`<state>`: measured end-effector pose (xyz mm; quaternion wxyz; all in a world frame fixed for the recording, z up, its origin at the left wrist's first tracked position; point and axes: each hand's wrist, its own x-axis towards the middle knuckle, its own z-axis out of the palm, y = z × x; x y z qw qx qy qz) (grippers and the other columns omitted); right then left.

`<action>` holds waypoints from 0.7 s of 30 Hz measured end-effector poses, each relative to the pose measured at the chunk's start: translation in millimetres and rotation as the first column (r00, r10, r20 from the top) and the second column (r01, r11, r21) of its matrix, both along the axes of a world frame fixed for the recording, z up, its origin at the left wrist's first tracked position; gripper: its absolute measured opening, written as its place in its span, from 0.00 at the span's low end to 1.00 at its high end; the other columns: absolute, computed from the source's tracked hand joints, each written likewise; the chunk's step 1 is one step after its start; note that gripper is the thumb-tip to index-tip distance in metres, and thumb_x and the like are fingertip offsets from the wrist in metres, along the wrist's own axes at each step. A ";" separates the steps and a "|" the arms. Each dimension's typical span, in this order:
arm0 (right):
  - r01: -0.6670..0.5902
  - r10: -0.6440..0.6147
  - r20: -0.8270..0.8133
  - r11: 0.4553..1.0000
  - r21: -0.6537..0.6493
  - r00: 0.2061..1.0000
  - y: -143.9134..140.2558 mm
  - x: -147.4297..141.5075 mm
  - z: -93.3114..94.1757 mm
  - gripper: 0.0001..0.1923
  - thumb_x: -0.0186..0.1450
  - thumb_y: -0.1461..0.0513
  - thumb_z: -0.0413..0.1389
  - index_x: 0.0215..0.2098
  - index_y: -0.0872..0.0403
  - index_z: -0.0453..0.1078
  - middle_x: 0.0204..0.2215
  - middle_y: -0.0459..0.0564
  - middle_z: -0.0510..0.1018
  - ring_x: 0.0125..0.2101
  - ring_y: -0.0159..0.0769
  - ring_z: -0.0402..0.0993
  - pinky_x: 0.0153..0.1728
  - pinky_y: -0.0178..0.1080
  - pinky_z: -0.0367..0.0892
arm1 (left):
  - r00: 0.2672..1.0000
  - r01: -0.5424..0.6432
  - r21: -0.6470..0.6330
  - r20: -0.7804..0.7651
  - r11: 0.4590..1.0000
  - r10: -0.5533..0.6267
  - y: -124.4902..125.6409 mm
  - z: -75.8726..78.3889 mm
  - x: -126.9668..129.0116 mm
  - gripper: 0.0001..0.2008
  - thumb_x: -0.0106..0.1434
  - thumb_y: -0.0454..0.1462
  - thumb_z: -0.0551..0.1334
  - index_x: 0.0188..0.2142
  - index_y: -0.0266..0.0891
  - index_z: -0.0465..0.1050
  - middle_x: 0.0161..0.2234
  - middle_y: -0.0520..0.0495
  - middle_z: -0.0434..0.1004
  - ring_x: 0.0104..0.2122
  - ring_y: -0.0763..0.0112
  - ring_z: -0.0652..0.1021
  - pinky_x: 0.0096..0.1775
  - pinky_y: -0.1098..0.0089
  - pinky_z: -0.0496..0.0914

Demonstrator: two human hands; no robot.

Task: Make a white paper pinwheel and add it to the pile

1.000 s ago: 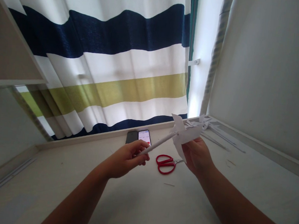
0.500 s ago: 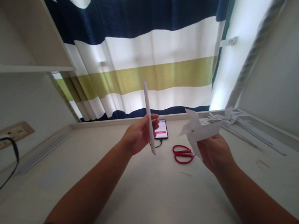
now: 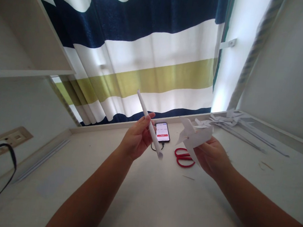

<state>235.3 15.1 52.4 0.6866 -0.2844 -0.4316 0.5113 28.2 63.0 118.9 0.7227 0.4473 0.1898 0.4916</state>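
My left hand is closed round a thin rolled paper tube, pinched between thumb and fingers. The tube slants, its hollow lower end toward me. In my right hand is a white paper pinwheel, gripped by its right side, with a small pin-like point at its centre. The pinwheel and the tube are apart, both held above the desk. Beneath the pinwheel lie scissors with red handles, their blades hidden. A short thin stick rests just in front of the scissors.
A lit phone with a cable lies behind my left hand. Several paper pinwheels on sticks are piled at the back right. Thin sticks lie at the right. Rolled paper tubes lie along the left edge, near a socket with a cord.
The tube has tilted further, so its lower open end now faces me. My right hand has moved the pinwheel left, closer to the tube.
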 end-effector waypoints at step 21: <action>0.020 -0.020 -0.009 0.998 0.053 1.000 -6.2 -2.1 8.3 0.04 0.56 0.62 0.63 0.31 0.52 0.75 0.26 0.46 0.77 0.27 0.33 0.70 0.30 0.36 0.65 | 0.802 0.262 0.443 -0.594 0.857 0.062 -25.9 -11.6 13.8 0.17 0.64 0.37 0.57 0.53 0.44 0.65 0.38 0.45 0.72 0.31 0.72 0.74 0.28 0.74 0.70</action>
